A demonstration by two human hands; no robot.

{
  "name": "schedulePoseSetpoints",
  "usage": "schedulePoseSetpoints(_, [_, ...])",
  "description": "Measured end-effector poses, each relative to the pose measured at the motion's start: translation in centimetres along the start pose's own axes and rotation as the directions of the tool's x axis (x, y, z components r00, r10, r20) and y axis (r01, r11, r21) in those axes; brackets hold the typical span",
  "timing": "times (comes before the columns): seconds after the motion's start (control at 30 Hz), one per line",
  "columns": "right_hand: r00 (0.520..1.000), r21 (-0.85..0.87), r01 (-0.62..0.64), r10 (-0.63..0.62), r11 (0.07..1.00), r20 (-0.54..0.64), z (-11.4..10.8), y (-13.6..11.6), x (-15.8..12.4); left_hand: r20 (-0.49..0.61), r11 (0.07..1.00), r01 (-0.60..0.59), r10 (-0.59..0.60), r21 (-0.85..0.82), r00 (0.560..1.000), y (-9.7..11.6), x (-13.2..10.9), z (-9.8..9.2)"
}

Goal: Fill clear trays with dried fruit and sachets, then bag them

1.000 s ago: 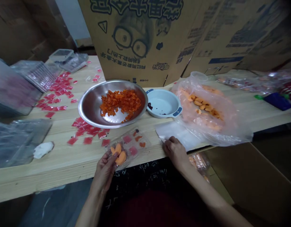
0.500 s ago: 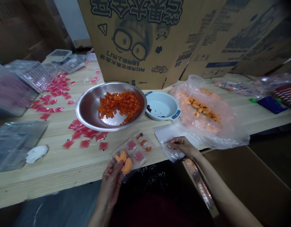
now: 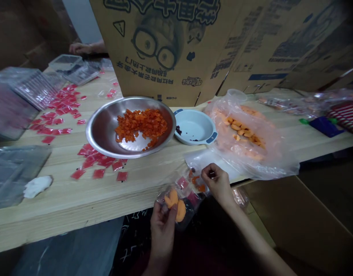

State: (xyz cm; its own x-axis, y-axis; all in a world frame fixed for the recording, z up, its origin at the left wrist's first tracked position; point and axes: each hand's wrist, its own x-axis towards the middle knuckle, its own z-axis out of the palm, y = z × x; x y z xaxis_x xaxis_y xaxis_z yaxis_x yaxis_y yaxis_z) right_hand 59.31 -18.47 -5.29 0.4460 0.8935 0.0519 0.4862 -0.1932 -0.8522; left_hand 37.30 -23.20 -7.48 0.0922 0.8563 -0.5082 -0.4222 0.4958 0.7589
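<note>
My left hand (image 3: pixel 162 224) grips the near end of a clear plastic compartment tray (image 3: pixel 190 188), which it holds at the table's front edge. Under my left thumb lie orange oval slices (image 3: pixel 180 211) in the tray. Red square sachets (image 3: pixel 182 182) and small orange dried-fruit bits (image 3: pixel 197 183) fill other compartments. Thumb and fingers pinched, my right hand (image 3: pixel 219 186) is at the tray's far right end; what it pinches, if anything, I cannot make out. Just behind that hand is a stack of clear plastic bags (image 3: pixel 203 156) on the table.
A steel bowl (image 3: pixel 93 134) of orange dices stands behind, beside a pale blue bowl (image 3: pixel 198 124) with a few dark bits. Right of them lies an open bag (image 3: pixel 277 153) of orange slices. Red sachets (image 3: pixel 98 173) are scattered left. Another person's hand (image 3: pixel 80 48) shows by the carton (image 3: pixel 165 84).
My left hand has carried the tray to the right, toward the bags. My right hand has come off the bag stack to the tray's end. Another person's hand has appeared at back left.
</note>
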Motion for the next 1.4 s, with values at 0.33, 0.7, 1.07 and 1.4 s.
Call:
schedulePoseSetpoints(0.33, [0.979,-0.189,0.193,-0.201,0.963,-0.023,0.8,0.2,-0.9,0.112,0.999,0.015,-0.021,0.052,0.993,1.2,0.7,-0.1])
schedulePoseSetpoints(0.7, [0.978,-0.157,0.184,-0.166,0.97,0.123,1.2,0.3,-1.3,0.216,0.998,-0.03,0.018,0.051,0.976,0.4,3.2,3.5])
schedulePoseSetpoints(1.07, [0.933,0.169,0.026,-0.085,0.985,0.351,3.7,-4.6,-6.1,0.302,0.912,-0.216,0.109,0.349,0.947,1.6,2.2,0.5])
schedulePoseSetpoints(1.4, [0.836,0.146,0.283,-0.319,0.948,0.447,4.1,-7.0,-9.8,0.204,0.957,-0.11,0.055,0.269,0.977,2.7,0.5,-2.0])
